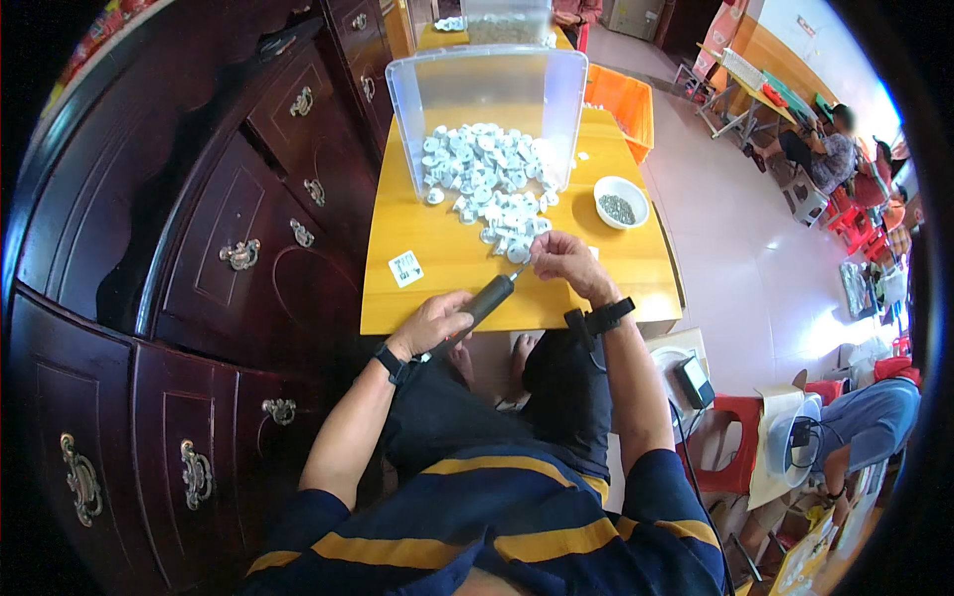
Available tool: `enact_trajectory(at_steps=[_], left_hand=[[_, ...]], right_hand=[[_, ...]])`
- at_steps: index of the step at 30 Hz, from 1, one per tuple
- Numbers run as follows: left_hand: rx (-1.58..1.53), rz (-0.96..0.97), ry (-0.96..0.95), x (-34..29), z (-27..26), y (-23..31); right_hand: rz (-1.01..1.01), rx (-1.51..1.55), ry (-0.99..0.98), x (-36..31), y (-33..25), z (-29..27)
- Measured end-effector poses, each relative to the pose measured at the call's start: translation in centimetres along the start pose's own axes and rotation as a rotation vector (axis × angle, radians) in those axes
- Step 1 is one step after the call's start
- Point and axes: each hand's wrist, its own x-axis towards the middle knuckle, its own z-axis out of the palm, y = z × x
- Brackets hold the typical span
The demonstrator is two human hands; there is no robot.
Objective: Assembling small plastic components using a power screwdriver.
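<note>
My left hand (pixel 435 325) is wrapped round a dark electric screwdriver (pixel 491 296), whose thin bit points up and to the right. Close to the bit's tip, my right hand (pixel 568 264) has thumb and fingers pinched together. Whatever lies between those fingers is too small to make out. Just beyond both hands, a heap of small white round plastic parts (pixel 485 167) spills onto the yellow table (pixel 447 314) from a clear plastic bin (pixel 487 77) tipped on its side. To the right of the heap stands a white bowl (pixel 639 201) with small metal pieces, apparently screws, inside.
A white printed card (pixel 405 268) lies at the table's left. Dark wooden drawers (pixel 214 233) border that side. An orange crate (pixel 624 104) stands beyond the far right corner. On the right are a red stool (pixel 730 437), a black box-shaped device (pixel 694 381) and several seated people.
</note>
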Motion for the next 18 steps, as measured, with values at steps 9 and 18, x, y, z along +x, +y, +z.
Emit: enact_trajectory(at_steps=[9,18], left_hand=[[0.186,-0.037,0.035,-0.4,1.3,1.3],[0.105,-0.013,0.052,-2.3,5.9,-0.1]], right_hand=[[0.015,-0.076,-0.116,-0.7,-0.4,-0.9],[-0.031,-0.161,-0.204,-4.0,-1.5,-1.4]])
